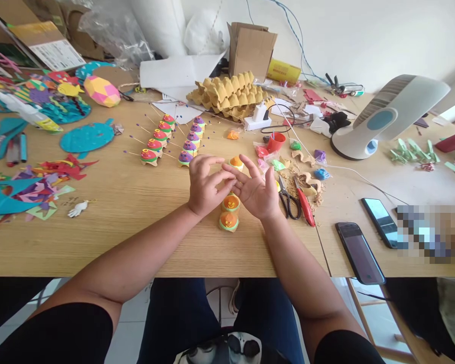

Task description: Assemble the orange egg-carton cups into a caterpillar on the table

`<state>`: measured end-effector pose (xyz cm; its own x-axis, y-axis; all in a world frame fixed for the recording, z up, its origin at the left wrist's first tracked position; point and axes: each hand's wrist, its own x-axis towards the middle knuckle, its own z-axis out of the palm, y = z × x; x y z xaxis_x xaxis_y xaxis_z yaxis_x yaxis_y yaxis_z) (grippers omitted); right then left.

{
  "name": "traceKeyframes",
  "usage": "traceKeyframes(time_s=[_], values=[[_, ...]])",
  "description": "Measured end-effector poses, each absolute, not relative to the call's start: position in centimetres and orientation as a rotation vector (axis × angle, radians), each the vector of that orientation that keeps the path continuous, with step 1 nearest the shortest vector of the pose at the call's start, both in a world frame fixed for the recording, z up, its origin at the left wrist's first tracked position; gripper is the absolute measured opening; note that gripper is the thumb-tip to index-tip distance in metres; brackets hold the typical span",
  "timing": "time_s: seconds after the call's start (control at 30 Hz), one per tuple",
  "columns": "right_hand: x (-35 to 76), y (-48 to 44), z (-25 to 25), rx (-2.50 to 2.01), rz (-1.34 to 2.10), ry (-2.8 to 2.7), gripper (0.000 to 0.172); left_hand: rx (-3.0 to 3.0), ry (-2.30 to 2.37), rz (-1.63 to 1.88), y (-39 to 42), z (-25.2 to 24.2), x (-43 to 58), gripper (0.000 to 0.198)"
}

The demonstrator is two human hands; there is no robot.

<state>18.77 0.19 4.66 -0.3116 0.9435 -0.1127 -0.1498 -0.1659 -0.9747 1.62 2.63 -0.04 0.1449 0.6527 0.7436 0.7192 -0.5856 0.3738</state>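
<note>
My left hand (208, 186) and my right hand (258, 191) meet above the table, their fingertips touching. The left thumb and forefinger are pinched against the fingers of the right; whatever lies between them is too small to make out. My right hand is open, palm up, with thumb and fingers spread. Under them stands an egg-carton caterpillar (228, 220) with orange clay domes, green bands and a smiling face, its middle partly hidden by my hands. Behind to the left are a red egg-carton caterpillar (151, 155) and a purple one (190, 146), both with pin-like sticks.
Scissors (290, 200) and a red-handled cutter (305, 203) lie right of my hands, among carton scraps and clay packets. Egg cartons (231, 93) are stacked behind. A fan (382, 116) and phones (360, 253) are at right, paper scraps (41, 189) at left.
</note>
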Motion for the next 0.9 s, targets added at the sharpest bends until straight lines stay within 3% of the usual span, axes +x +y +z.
traceKeyframes(time_s=[0.6,0.9], values=[[18.8,0.3,3.4,-0.789,1.702,-1.251,0.076,-2.392,-1.334,-1.44,2.4,-0.1,2.0,0.009],[18.7,1.0,1.2,-0.6,1.45,-1.456,0.084,-2.384,-1.299,-1.432,2.6,-0.4,2.0,0.014]])
